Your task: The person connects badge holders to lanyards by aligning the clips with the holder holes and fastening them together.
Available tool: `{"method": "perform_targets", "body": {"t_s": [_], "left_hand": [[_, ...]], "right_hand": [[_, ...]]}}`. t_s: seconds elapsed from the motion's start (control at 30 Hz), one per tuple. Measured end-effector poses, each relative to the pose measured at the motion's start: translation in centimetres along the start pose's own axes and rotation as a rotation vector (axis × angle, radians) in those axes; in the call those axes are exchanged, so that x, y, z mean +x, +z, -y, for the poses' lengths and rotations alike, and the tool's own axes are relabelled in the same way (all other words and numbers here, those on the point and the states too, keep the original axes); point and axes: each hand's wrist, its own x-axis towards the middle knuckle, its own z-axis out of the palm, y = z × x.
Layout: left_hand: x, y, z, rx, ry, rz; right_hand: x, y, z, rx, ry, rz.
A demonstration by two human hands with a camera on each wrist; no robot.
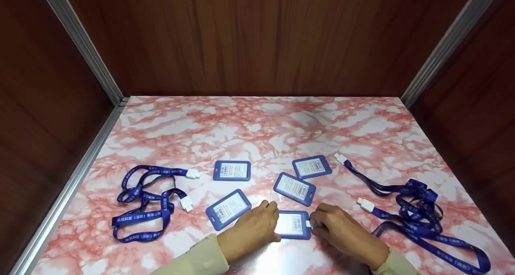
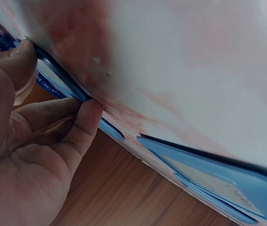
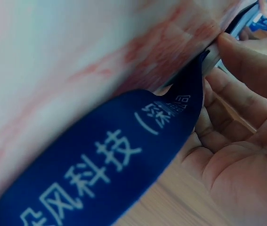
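A blue-framed card holder [image 1: 290, 225] lies flat near the front of the table. My left hand [image 1: 251, 230] grips its left end; in the left wrist view the thumb and fingers of the left hand [image 2: 44, 113] pinch the holder's edge [image 2: 62, 75]. At the slotted right end, my right hand [image 1: 342, 232] pinches a white clip [image 1: 308, 223] that touches the holder. From that clip a blue lanyard strap [image 3: 105, 155] with white lettering runs past the right hand [image 3: 241, 113] in the right wrist view. Whether the clip passes through the slot, I cannot tell.
Around the hands lie more card holders: [image 1: 228, 209] beside my left hand, others behind. Blue lanyards with white clips lie at the left [image 1: 141, 202] and right [image 1: 418, 210]. Brown wood-look panels [image 1: 257, 37] enclose the marbled table [image 1: 257, 122].
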Motion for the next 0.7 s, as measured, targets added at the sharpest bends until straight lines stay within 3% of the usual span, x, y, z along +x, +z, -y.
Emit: {"method": "perform_targets", "body": {"t_s": [0.3,0.7], "left_hand": [[-0.16,-0.23,-0.03,-0.002,-0.019,0.040],[-0.35,-0.20,0.22,-0.120,-0.053,0.049]], "right_hand": [[-0.08,-0.02,-0.07,0.019,0.028,0.006],[-0.11,-0.18,-0.16,0.038,0.038,0.010]]}}
